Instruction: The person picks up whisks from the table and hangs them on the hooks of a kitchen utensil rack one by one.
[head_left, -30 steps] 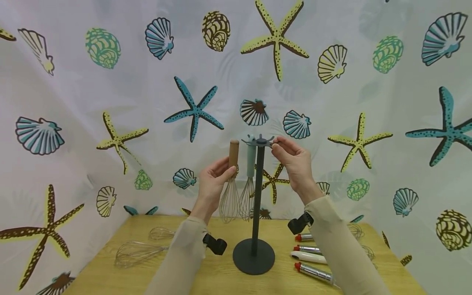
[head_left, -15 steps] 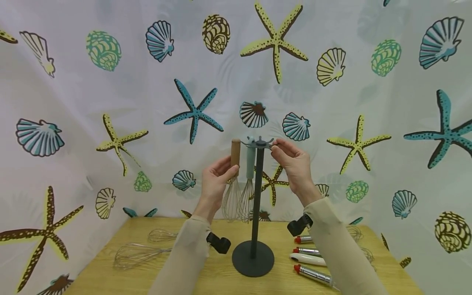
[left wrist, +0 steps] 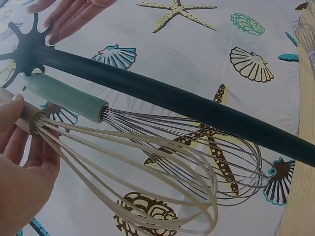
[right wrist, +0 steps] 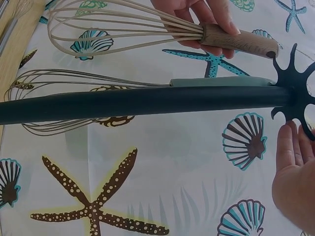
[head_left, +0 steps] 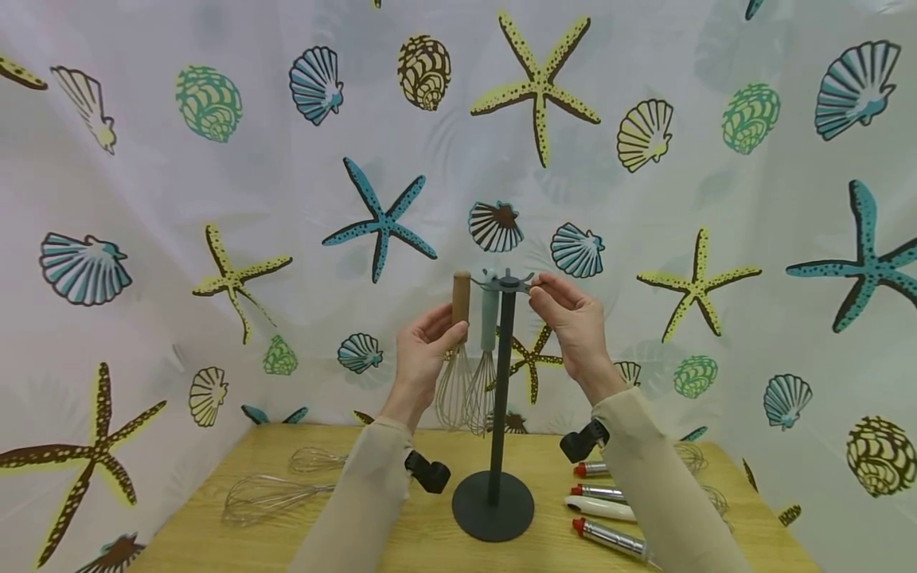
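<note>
Raised and apart, a person's left hand (head_left: 421, 356) and right hand (head_left: 577, 328) flank an upright hooked stand (head_left: 503, 378) on the wooden table (head_left: 423, 545). Farthest left lie a large wire whisk (head_left: 308, 489) and, beyond it, a small wire whisk (head_left: 320, 459), both partly behind the left sleeve (head_left: 358, 485). Next, the left hand grips a wooden-handled whisk (head_left: 462, 296) low on its handle, seemingly leaving the top end free beside a hook; whether they touch I cannot tell. Just right, a green-handled whisk (head_left: 489, 318) hangs wires-down from the stand. Past the pole, the right hand pinches a hook's tip, probably to steady everything. Right of the base, red-ended metal handles (head_left: 609, 539) and a white handle (head_left: 600, 508) lie roughly side by side.
</note>
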Tool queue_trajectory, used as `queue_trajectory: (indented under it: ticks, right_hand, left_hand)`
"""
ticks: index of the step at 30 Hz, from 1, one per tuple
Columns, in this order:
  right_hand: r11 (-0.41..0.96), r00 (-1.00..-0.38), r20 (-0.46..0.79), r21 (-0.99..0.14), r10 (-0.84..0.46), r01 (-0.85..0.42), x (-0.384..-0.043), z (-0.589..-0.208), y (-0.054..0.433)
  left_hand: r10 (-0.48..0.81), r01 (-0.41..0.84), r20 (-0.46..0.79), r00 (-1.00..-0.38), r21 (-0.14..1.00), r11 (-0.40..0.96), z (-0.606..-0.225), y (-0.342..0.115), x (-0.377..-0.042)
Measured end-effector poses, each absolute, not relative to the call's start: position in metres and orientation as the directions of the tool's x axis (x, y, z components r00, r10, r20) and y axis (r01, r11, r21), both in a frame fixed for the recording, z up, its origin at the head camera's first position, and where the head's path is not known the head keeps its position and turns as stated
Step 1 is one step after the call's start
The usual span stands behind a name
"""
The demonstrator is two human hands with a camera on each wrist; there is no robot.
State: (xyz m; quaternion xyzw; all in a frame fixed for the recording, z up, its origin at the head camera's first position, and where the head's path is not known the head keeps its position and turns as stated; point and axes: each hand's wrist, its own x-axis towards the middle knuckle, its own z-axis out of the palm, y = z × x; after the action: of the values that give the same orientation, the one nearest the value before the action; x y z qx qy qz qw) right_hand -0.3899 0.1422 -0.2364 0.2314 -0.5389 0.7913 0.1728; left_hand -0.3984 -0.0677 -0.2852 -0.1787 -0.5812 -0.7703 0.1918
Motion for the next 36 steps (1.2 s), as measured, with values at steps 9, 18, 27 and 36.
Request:
queue_trajectory:
  ticks: [9,18,27,36]
  right_hand:
    - [-0.361,-0.834,0.551,-0.774,0.021,-0.52,-0.39,-0.238,0.142]
    - [-0.359,-0.84,0.542,-0.78,0.019,-0.512,-0.39,-0.238,0.142]
    - [-0.362,-0.838,0.545,-0.776,0.028,-0.517,-0.389,-0.236,0.143]
    - [-0.356,-0.831,0.556,-0.773,0.018,-0.525,-0.388,-0.236,0.144]
  left_hand:
    - [-0.079,0.497,0.492,-0.867,0.841,-0.212,-0.283,-0.065,-0.397]
    - [-0.084,0.499,0.493,-0.866,0.842,-0.203,-0.284,-0.061,-0.395]
    - [-0.083,0.492,0.485,-0.871,0.853,-0.176,-0.281,-0.056,-0.394]
    - [-0.05,0.497,0.497,-0.867,0.849,-0.181,-0.283,-0.052,-0.394]
